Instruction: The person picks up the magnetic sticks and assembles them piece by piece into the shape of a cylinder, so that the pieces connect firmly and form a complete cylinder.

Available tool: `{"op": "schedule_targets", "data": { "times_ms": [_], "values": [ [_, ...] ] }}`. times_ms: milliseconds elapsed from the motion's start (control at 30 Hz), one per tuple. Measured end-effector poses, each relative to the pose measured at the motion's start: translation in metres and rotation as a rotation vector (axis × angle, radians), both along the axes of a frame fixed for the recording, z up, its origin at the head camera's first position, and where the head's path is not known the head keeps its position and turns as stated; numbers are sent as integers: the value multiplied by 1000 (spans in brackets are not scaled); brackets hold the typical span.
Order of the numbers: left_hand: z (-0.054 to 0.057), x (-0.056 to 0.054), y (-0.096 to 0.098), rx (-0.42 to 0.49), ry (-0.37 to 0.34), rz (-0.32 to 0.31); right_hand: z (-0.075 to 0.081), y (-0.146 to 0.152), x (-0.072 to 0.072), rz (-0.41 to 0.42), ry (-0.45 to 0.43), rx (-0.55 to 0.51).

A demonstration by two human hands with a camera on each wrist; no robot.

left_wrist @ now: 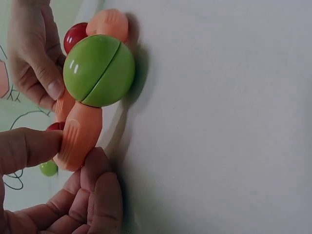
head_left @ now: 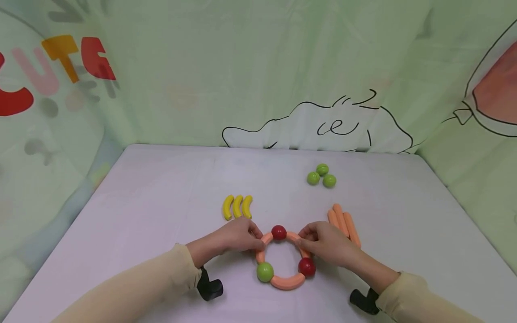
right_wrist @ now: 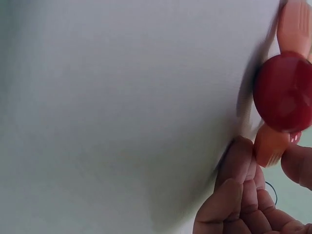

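In the head view, a ring of orange curved sticks and shiny balls sits near the front middle of the table. A red ball (head_left: 278, 232) is at its far side, another red ball (head_left: 307, 267) at lower right, a green ball (head_left: 265, 272) at lower left. Between the two near balls runs a curved stick (head_left: 287, 282). My left hand (head_left: 241, 235) pinches the ring's left curved stick (left_wrist: 80, 136) between thumb and fingers. On the opposite side, my right hand (head_left: 329, 244) pinches the right curved stick (right_wrist: 271, 146), just beyond the lower-right red ball.
Three yellow banana-shaped pieces (head_left: 237, 207) lie beyond my left hand. Several straight orange sticks (head_left: 352, 229) lie just behind my right hand, partly hidden by it. Farther back is a cluster of three green balls (head_left: 322, 169). A printed cloth (head_left: 262, 67) hangs behind the table.
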State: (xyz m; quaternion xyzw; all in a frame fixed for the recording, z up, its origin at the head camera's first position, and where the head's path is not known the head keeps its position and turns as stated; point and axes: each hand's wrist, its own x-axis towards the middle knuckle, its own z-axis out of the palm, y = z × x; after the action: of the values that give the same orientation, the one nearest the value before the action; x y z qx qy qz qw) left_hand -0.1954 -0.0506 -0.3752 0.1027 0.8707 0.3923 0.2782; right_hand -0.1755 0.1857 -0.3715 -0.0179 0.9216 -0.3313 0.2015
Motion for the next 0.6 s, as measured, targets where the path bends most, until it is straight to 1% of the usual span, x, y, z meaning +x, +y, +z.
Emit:
{"op": "schedule_targets", "data": {
  "times_ms": [67, 133, 200, 300, 367, 467, 600],
  "values": [
    [-1, 2, -1, 10, -11, 7, 1, 0, 0, -2, 8, 5],
    [-1, 4, -2, 21, -18, 12, 3, 1, 2, 4, 34, 29],
    [-1, 5, -3, 28, -22, 10, 7, 4, 6, 15, 71, 86],
    [-1, 6, -5, 37, -26, 12, 13, 9, 14, 54, 118, 190],
    [-1, 6, -6, 46, -25, 13, 14, 10, 20, 80, 123, 229],
    [-1, 6, -7, 66, -26, 16, 12, 9, 27, 91, 97, 208],
    [-1, 7, -7, 87, -35, 18, 5, 8, 33, 40, 56, 133]
  ]
}}
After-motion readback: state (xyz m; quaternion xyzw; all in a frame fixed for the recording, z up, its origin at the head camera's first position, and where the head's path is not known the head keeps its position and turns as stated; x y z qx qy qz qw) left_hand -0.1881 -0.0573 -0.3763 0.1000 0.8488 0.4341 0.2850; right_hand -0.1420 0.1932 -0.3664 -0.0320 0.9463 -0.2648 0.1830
